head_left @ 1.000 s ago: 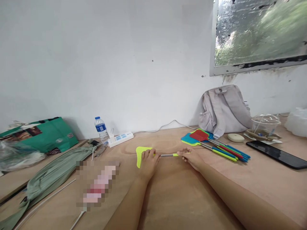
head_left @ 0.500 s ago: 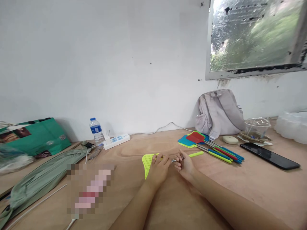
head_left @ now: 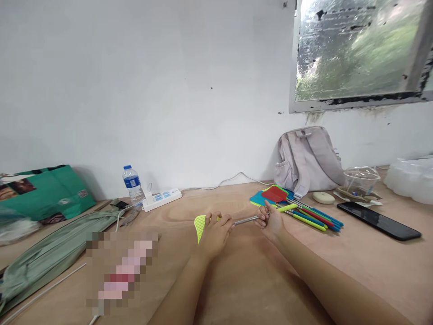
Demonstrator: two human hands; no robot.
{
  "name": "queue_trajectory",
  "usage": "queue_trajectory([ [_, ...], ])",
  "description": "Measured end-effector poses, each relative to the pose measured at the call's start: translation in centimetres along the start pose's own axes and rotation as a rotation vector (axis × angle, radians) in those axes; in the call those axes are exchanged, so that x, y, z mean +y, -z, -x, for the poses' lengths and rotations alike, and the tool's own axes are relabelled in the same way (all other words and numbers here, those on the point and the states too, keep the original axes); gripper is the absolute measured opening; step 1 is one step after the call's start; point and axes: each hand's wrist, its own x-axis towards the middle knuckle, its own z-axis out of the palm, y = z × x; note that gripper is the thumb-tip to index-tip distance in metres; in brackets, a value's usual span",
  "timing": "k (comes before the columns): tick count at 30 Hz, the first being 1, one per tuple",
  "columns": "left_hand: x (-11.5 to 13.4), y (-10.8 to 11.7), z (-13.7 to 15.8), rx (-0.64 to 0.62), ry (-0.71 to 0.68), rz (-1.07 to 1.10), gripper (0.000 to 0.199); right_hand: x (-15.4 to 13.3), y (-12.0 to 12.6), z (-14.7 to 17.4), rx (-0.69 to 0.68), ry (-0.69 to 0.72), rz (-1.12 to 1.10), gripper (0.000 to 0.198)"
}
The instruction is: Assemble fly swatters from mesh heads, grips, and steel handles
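A yellow-green fly swatter [head_left: 200, 227] with a perforated head and a thin metal rod lies across both hands, just above the table. My left hand [head_left: 215, 234] is closed around the swatter near its head and covers much of that head. Fingers of my right hand [head_left: 269, 220] wrap the metal rod close to the yellow-green handle, which sticks out to the right. Between the two hands a length of bare rod shows. Right of my right hand lies a pile of fly swatters [head_left: 275, 194] with red, blue and yellow-green heads and handles.
A grey backpack [head_left: 309, 158] leans on the wall. At right are a phone [head_left: 379, 220], a small pale case [head_left: 324, 197] and a plastic cup [head_left: 361, 180]. Leftward stand a water bottle [head_left: 132, 183], a power strip [head_left: 162, 199], a green bag [head_left: 67, 192] and a grey-green cloth bag [head_left: 57, 248].
My hands have drawn apart, the left going left and the right going right. More of the metal rod shows between them, and the handle has moved right and tilted up.
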Motion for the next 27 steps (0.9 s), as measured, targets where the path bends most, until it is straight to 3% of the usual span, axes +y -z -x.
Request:
queue_trajectory([
  [8,-2.2,1.2,0.5,-0.068,0.011,0.085,0.027,-1.5,1.9,-0.5,-0.002,0.113,0.110,0.056],
  [16,-3.6,1.9,1.3,-0.093,0.044,0.116,0.027,-1.8,2.8,-0.7,0.030,0.078,0.062,0.053],
  [23,-4.3,1.8,1.7,-0.110,0.041,0.120,0.027,-2.6,5.3,-0.4,0.038,0.113,0.090,0.050],
  [27,-4.4,1.7,1.8,-0.125,0.035,0.130,0.026,-2.6,6.3,0.0,0.103,0.059,-0.001,0.047],
])
